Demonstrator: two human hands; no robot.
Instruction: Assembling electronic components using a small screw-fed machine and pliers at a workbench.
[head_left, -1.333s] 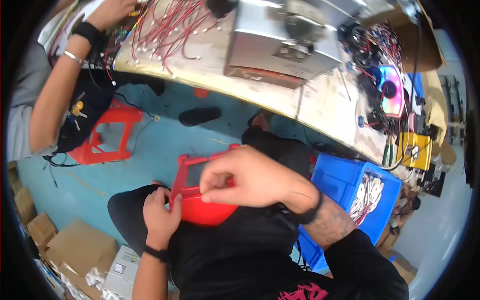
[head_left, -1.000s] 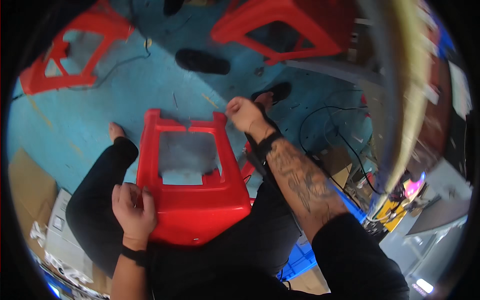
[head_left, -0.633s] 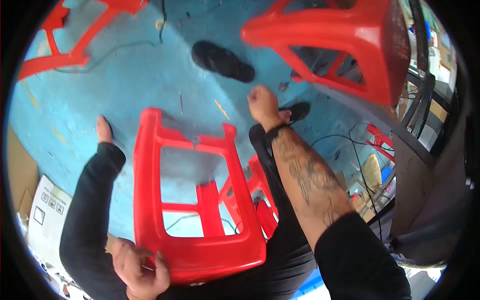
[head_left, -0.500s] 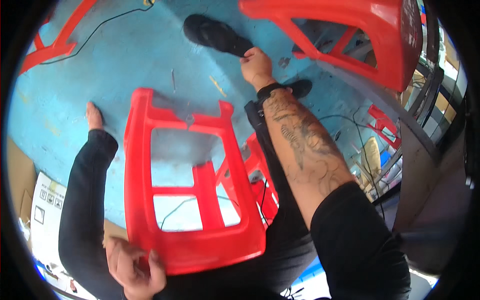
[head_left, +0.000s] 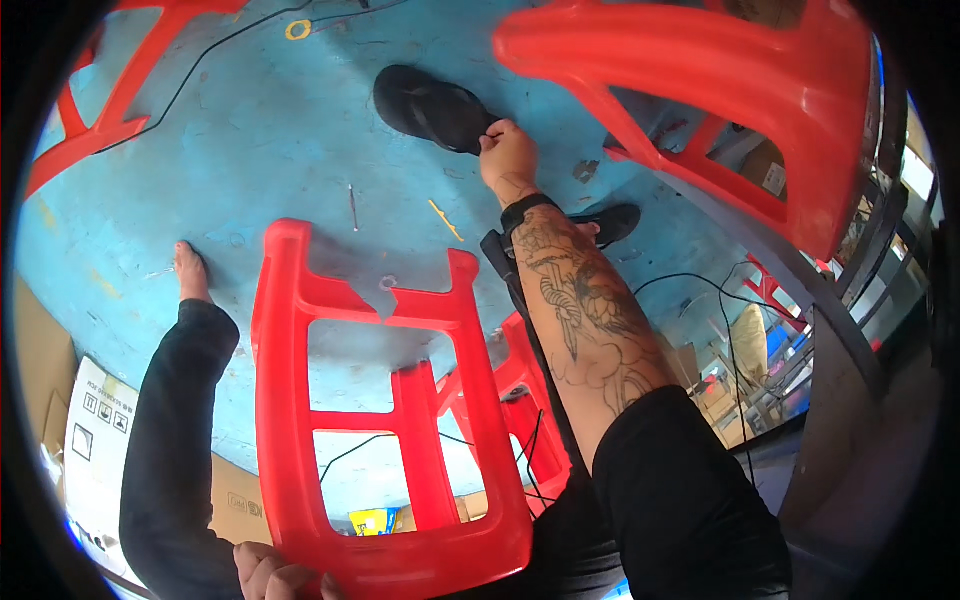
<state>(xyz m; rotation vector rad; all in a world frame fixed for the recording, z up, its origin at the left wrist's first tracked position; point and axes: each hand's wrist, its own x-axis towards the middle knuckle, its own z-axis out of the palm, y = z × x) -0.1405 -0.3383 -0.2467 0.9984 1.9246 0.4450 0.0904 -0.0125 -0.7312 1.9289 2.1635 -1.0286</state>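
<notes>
My right hand (head_left: 508,155) is closed in a pinch on one end of a black flip-flop (head_left: 428,106), held out over the blue floor. Nearer to me, a red plastic stool (head_left: 400,565) is tipped so that its open frame and legs point away. A crossbar at its far end has a jagged, broken gap. Fingers of my left hand (head_left: 275,575) curl round the stool's near left corner; the picture's lower edge cuts off the rest of that hand. My left foot (head_left: 188,270) rests on the floor, and another dark flip-flop (head_left: 612,224) is beside my right forearm.
A larger red stool (head_left: 690,50) stands at the far right, by a dark metal frame (head_left: 840,340). Other red legs (head_left: 110,100) show at the far left. A black cable (head_left: 185,85), a yellow strip (head_left: 445,220) and a yellow ring (head_left: 298,30) lie on the floor. A white carton (head_left: 97,430) is at left.
The view has shifted, so the stool and my left hand sit lower in the picture. My right hand keeps its pinch on the flip-flop, which is slightly lower in view.
</notes>
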